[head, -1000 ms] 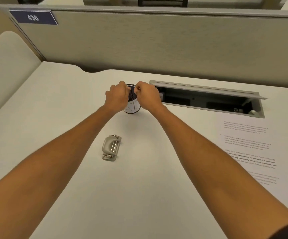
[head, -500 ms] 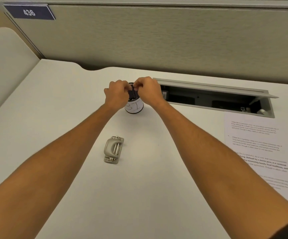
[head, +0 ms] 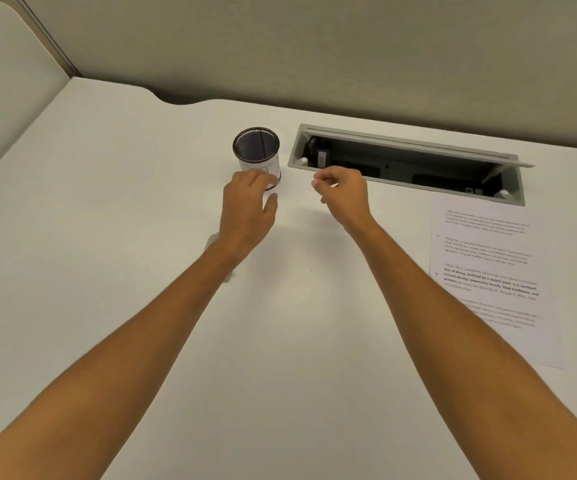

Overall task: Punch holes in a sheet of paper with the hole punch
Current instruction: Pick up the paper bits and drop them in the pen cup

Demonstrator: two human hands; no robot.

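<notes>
You are not yet punching anything: judging by how things are lying, 0 holes are made and the whole job is waiting. Your left hand (head: 249, 206) is hovering with fingers loosely spread, holding nothing, its fingertips just in front of the black wire-mesh pen cup with a white paper label (head: 257, 154), which is standing upright toward the far middle of the white desk (head: 124, 202). Your right hand (head: 344, 194) is hanging just beside the near edge of the grey recessed cable tray (head: 408, 161), fingers loosely curled; something pale is showing at the fingertips, but whether it is a small object or only a nail cannot be told. The white printed sheet of paper (head: 488, 271) is lying flat along the desk's right edge, untouched and well apart from both hands. The small grey metal hole punch (head: 211, 241) is sitting mid-desk, almost wholly hidden under your left wrist, with only slivers peeking out. You are still needing to pick up the punch, bring the sheet's edge into its slot, and press down.
</notes>
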